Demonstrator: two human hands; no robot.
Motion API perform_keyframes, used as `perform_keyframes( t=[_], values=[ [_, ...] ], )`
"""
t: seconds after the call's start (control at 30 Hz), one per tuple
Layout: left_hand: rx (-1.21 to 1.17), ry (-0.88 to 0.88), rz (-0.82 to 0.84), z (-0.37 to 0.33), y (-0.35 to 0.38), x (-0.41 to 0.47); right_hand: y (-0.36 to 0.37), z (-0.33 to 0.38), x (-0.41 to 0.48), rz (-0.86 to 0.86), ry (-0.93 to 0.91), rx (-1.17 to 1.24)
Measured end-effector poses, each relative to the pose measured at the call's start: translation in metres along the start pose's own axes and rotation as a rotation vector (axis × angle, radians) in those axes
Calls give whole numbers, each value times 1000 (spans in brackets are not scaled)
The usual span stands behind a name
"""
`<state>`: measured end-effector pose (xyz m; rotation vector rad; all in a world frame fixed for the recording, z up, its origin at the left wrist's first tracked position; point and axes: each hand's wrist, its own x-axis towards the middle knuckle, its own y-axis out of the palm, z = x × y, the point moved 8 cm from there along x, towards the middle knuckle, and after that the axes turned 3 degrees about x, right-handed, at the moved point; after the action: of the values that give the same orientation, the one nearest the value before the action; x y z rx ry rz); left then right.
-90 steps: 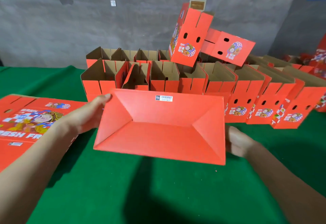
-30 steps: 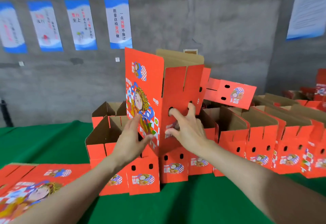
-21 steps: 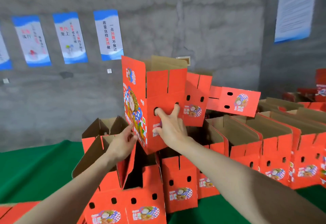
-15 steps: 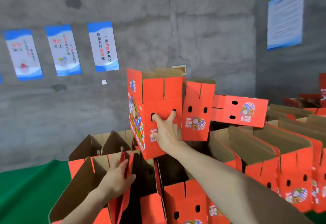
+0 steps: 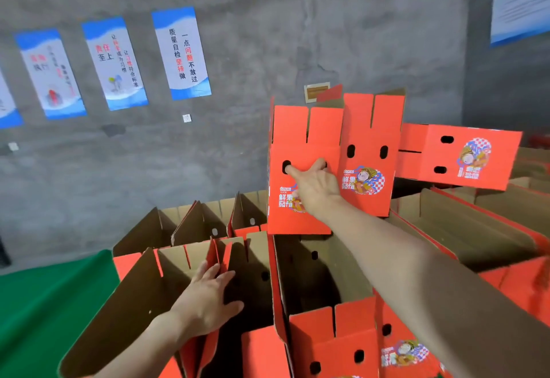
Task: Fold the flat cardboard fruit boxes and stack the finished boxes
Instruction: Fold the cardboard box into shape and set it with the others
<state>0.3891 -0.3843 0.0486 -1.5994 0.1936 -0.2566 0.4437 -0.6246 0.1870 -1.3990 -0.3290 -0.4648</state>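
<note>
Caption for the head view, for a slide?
Right hand grips folded fruit box by holes; left hand touches box flaps.

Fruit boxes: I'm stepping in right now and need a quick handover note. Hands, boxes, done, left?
Right hand: fingers hooked in the hand holes of the held box, upright on the lower row beside a second upper box.
Left hand: flat on a front box's flaps.
Done: rows of folded boxes stand open.
Left: seat and release this box; flat blanks are out of view.
</note>
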Motion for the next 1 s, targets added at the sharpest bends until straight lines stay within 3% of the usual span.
perform_keyframes(
  t=[0.37, 0.53, 0.67, 0.77, 0.87, 0.93, 1.0],
  values=[
    [-42, -15, -6, 2, 0, 1, -39, -29, 25, -35, -45, -172],
    [-60, -9, -25, 3, -2, -2, -9, -30, 17, 10, -56, -248],
    [-67, -14, -38, 3, -4, -3, 0, -35, 12, -8, -10, -168],
    [-59, -7, -51, 0, -4, -1, 4, -27, 0, -79, 32, -155],
    [-76, -5, -69, -1, -4, -1, 6, -10, -11, -205, -56, -118],
    [-90, -8, -79, 1, -4, -1, 19, 1, -15, -162, -152, -53],
    [-100, -13, -86, 2, -5, -2, 42, 9, -19, -9, -185, 16]
  ],
)
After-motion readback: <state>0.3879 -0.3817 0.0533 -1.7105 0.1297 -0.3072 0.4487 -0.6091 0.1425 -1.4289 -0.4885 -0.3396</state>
